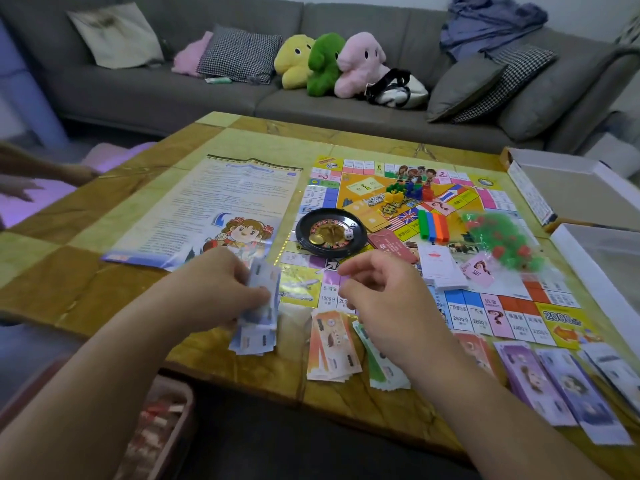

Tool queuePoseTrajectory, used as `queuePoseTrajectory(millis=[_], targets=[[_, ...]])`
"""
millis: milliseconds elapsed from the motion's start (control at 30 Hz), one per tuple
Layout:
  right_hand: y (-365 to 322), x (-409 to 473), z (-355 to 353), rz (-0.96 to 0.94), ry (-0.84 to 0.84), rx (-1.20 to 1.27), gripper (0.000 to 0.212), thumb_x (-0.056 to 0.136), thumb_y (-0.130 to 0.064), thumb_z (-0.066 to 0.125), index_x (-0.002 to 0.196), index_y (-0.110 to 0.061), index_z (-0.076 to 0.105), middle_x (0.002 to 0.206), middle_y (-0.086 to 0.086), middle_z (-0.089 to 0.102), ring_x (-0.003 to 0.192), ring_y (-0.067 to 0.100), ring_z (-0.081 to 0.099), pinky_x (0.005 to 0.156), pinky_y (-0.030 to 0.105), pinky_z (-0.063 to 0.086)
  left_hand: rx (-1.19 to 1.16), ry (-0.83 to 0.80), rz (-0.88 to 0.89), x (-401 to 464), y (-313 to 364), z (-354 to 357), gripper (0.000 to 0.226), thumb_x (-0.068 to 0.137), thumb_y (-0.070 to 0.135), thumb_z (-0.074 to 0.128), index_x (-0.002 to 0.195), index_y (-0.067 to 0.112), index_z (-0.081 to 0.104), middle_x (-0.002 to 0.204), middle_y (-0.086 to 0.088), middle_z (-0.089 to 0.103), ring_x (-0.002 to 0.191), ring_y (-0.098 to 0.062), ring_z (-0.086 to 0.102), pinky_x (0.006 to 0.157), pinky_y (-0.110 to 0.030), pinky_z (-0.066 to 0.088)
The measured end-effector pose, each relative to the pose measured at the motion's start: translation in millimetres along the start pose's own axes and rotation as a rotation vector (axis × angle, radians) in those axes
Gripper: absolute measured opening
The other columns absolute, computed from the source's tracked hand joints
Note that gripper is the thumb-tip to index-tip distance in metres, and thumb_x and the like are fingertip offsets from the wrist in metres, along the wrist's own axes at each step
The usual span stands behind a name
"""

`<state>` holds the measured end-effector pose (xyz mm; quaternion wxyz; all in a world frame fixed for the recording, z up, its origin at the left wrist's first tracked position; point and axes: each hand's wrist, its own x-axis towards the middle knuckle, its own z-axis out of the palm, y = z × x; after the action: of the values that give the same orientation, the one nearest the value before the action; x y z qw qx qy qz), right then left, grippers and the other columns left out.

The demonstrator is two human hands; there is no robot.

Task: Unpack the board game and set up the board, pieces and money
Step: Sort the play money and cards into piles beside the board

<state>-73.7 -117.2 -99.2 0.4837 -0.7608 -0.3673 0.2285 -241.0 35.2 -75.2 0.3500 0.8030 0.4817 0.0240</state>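
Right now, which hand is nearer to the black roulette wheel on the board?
The right hand. It hovers just below the roulette wheel, over the board's near edge. The left hand is further to the lower left, gripping blue banknotes beside the board.

The colourful square game board (408, 244) is spread flat toward the table's right edge. Orange (330, 348), green (379, 365) and purple paper banknote stacks (530, 379) are lined along its near edge.

The left hand (221, 289) is curled, fingers and thumb pinching. The right hand (384, 296) hovers, fingers loosely bent, holding nothing.
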Motion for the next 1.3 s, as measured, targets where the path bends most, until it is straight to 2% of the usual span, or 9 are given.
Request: queuePoseTrajectory(millis=[200,367,467,533,600,667,867,1033,1300], targets=[[4.5,-1.1,-6.4,0.031,0.032,-0.009,0.016,0.096,-0.016,0.07,0.092,-0.032,0.072,0.087,-0.009,0.073,0.082,0.005,0.069,0.067,0.022,0.052,0.201,-0.039,-0.096,8.4,-12.5,10.6,0.041,0.092,0.036,0.072,0.063,0.013,0.055,0.054,0.001,0.047,0.05,-0.014,0.044,0.049,-0.025,0.034],[5.6,1.3,-23.5,0.022,0.076,0.016,0.017,0.096,-0.012,0.07,0.091,-0.028,0.073,0.084,-0.005,0.073,0.079,0.011,0.068,0.068,0.028,0.053,0.348,0.028,-0.119,3.0,-8.7,20.1,0.049,0.094,0.048,0.066,0.066,0.016,0.044,0.057,0.001,0.042,0.052,-0.013,0.042,0.049,-0.027,0.032],[7.4,1.8,-33.8,0.028,0.104,0.02,0.019,0.096,-0.01,0.068,0.09,-0.026,0.074,0.084,-0.002,0.074,0.08,0.016,0.069,0.072,0.036,0.057,0.448,0.095,-0.114,-6.9,2.3,31.6,0.056,0.094,0.069,0.052,0.084,0.015,0.047,0.081,-0.001,0.049,0.079,-0.019,0.054,0.064,-0.032,0.042],[8.7,1.7,-38.1,0.031,0.117,0.015,0.02,0.095,-0.008,0.067,0.089,-0.026,0.074,0.081,-0.001,0.074,0.078,0.016,0.069,0.074,0.041,0.059,0.564,0.112,-0.115,-10.7,8.9,43.0,0.067,0.088,0.078,0.049,0.107,0.015,0.055,0.105,-0.007,0.055,0.102,-0.025,0.056,0.078,-0.036,0.048],[8.8,1.1,-39.8,0.033,0.12,0.011,0.021,0.094,-0.007,0.067,0.089,-0.025,0.074,0.079,-0.001,0.074,0.074,0.013,0.068,0.073,0.04,0.059,0.605,0.12,-0.116,-11.8,14.3,53.0,0.074,0.089,0.073,0.052,0.128,0.011,0.052,0.123,-0.012,0.053,0.115,-0.028,0.055,0.087,-0.037,0.05],[8.6,0.3,-41.0,0.03,0.115,0.004,0.021,0.095,-0.007,0.067,0.089,-0.026,0.074,0.079,-0.002,0.074,0.073,0.012,0.068,0.072,0.038,0.059,0.58,0.11,-0.129,-13.6,21.5,58.0,0.065,0.094,0.059,0.057,0.134,0.01,0.048,0.129,-0.013,0.051,0.12,-0.029,0.054,0.092,-0.039,0.051],[11.0,-1.0,-46.3,0.022,0.094,-0.018,0.021,0.094,-0.008,0.067,0.089,-0.027,0.073,0.082,-0.002,0.074,0.078,0.015,0.07,0.071,0.037,0.06,0.53,0.075,-0.118,-14.0,28.4,58.0,0.051,0.095,0.049,0.06,0.13,0.013,0.049,0.122,-0.01,0.051,0.109,-0.027,0.058,0.087,-0.039,0.055],[13.6,0.5,-51.2,0.019,0.096,-0.012,0.021,0.093,-0.008,0.068,0.088,-0.027,0.074,0.083,-0.002,0.074,0.078,0.016,0.069,0.069,0.034,0.056,0.518,0.049,-0.057,-16.9,29.9,59.2,0.054,0.097,0.056,0.056,0.14,0.027,0.04,0.138,-0.009,0.048,0.12,-0.028,0.058,0.093,-0.042,0.054],[15.4,-0.2,-51.0,0.024,0.098,-0.057,0.022,0.093,-0.01,0.068,0.086,-0.03,0.073,0.081,-0.003,0.073,0.076,0.013,0.069,0.067,0.031,0.056,0.5,0.03,-0.018,-14.6,35.3,60.7,0.047,0.097,0.055,0.058,0.138,0.036,0.042,0.14,-0.008,0.047,0.114,-0.025,0.061,0.094,-0.04,0.058]])
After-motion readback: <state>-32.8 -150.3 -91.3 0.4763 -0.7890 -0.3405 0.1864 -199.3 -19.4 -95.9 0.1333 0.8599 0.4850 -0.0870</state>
